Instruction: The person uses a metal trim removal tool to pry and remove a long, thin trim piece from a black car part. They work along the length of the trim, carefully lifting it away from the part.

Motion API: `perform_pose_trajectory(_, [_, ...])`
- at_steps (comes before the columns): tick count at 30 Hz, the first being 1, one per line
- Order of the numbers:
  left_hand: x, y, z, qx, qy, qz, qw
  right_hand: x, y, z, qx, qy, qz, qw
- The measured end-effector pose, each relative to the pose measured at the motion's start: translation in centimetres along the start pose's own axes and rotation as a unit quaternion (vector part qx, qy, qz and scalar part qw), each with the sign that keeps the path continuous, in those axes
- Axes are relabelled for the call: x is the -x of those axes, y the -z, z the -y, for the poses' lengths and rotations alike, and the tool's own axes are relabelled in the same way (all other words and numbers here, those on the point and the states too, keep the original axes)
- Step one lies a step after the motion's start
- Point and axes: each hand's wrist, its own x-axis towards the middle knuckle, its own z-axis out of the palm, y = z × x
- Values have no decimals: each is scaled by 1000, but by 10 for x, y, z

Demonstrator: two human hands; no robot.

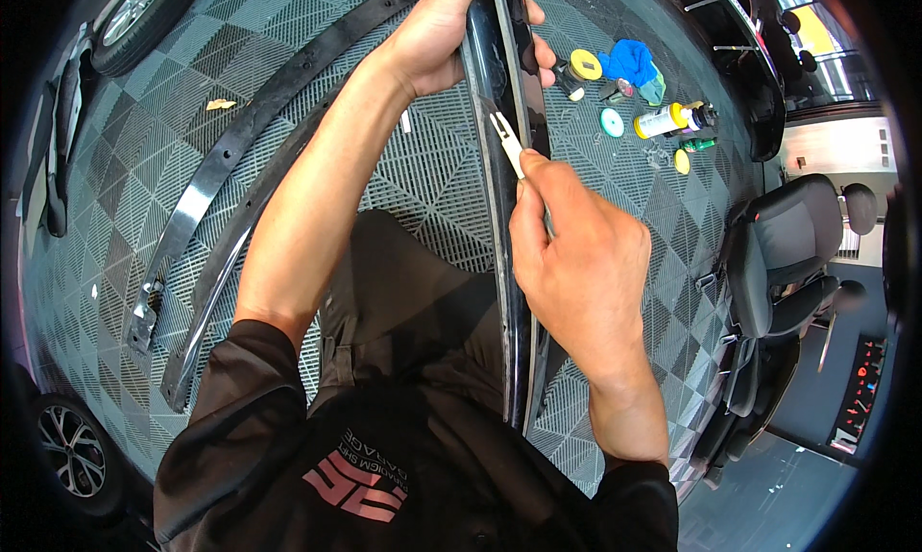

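Fingers of left hand (437, 33) grip one black trim strip (509, 216); right hand (576, 254) pinches one pale forked tool (506, 139).

Long glossy black trim strip (507, 216), slightly curved, runs near-vertical through frame centre from the top edge down to the lap. Small pale forked pry tool (506, 141), probably plastic, lies tilted against its upper middle, prongs up-left.
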Motion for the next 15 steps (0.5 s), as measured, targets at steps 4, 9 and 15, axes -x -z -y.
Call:
perform_pose_trajectory(4, [1,-2,-1,-18,-1,8,1000,3,-1,-3,-5,4,-4,1000])
perform_pose_trajectory(9, [1,-4,-2,-21,-9,19,1000,5,1,-1,0,1,2,1000])
perform_pose_trajectory(15, [2,-6,-2,-19,-5,6,1000,8,2,-1,5,9,0,1000])
